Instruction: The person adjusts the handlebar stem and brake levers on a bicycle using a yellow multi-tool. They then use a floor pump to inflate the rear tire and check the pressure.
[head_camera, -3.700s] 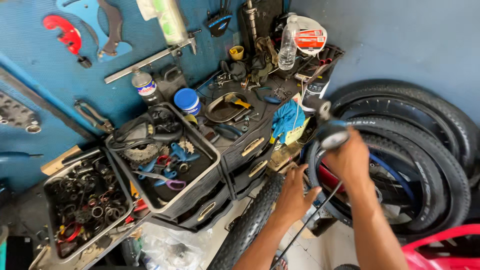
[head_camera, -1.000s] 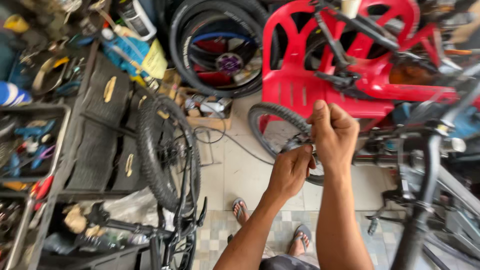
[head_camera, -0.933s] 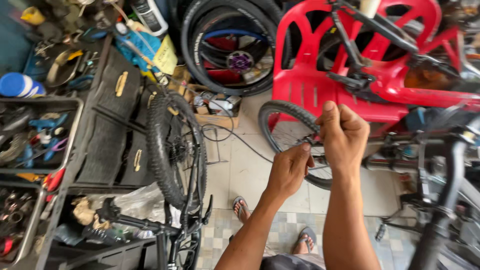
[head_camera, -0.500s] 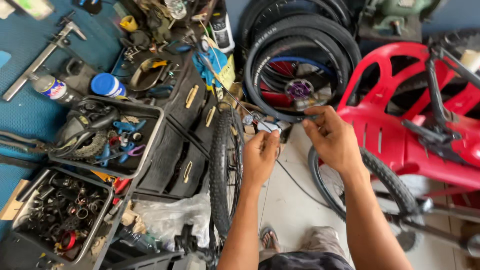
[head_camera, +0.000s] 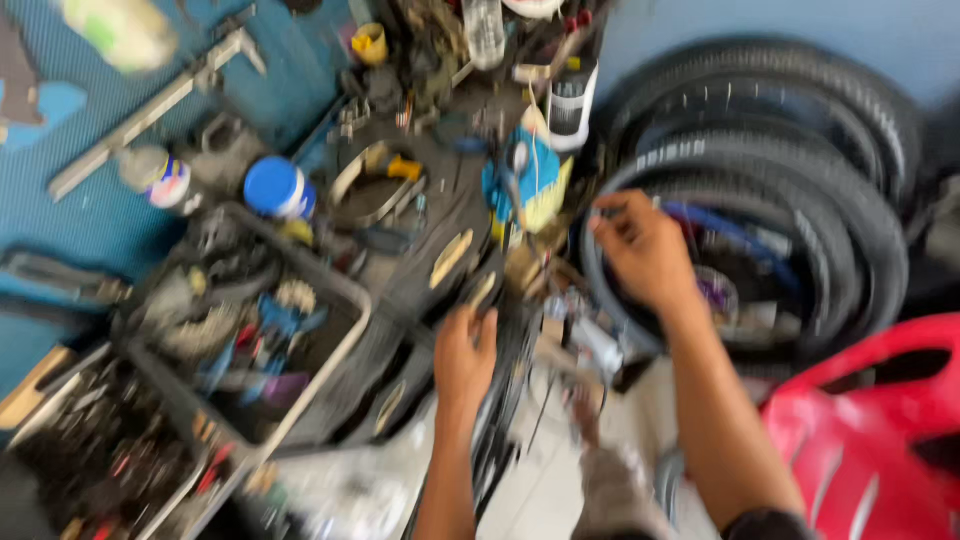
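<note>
blur softens the head view, so fine detail is lost. left hand (head_camera: 465, 355) rests, fingers loosely curled, on the black bicycle tyre (head_camera: 500, 420) standing upright beside the front edge of the cluttered bench (head_camera: 420, 250); whether it grips the tyre cannot be told. right hand (head_camera: 640, 250) is raised near the stacked tyres (head_camera: 800, 160) against the wall, fingers pinched narrow on something too small and blurred to name. grey trays (head_camera: 330, 330) of parts crowd the bench's left side. red plastic chair (head_camera: 860, 430) fills the lower right corner, leaving only a narrow strip of floor between it and the bench.
</note>
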